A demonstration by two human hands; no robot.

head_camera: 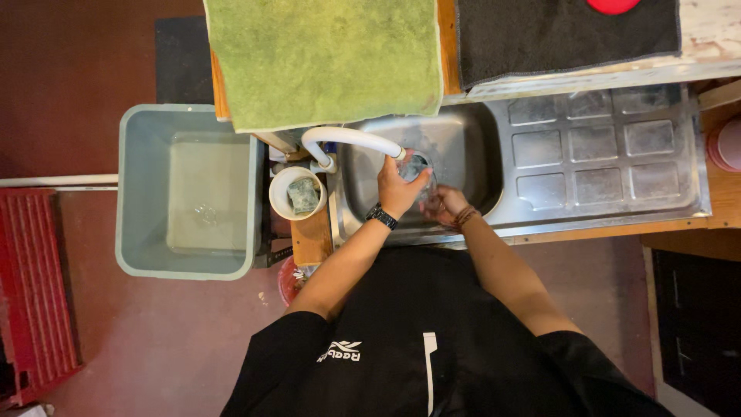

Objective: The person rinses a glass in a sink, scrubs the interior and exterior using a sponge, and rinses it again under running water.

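- Holding a clear glass [414, 167] under the white tap spout [351, 139], the left hand [400, 189] has its fingers curled round the glass, over the steel sink [471, 147].
- The right hand [445, 205] sits low, just right of the glass at the near edge of the basin; whether it grips anything cannot be told, as its fingers blur behind the glass.
- Left of the sink stands a white cup [296, 193] with a sponge inside.
- Further left, a grey tub [143, 193] holds shallow water.
- On the far side, a green towel [324, 58] and a dark towel [556, 35] lie on the worktop [714, 38].
- Right of the basin lies the ribbed steel drainer [602, 154].
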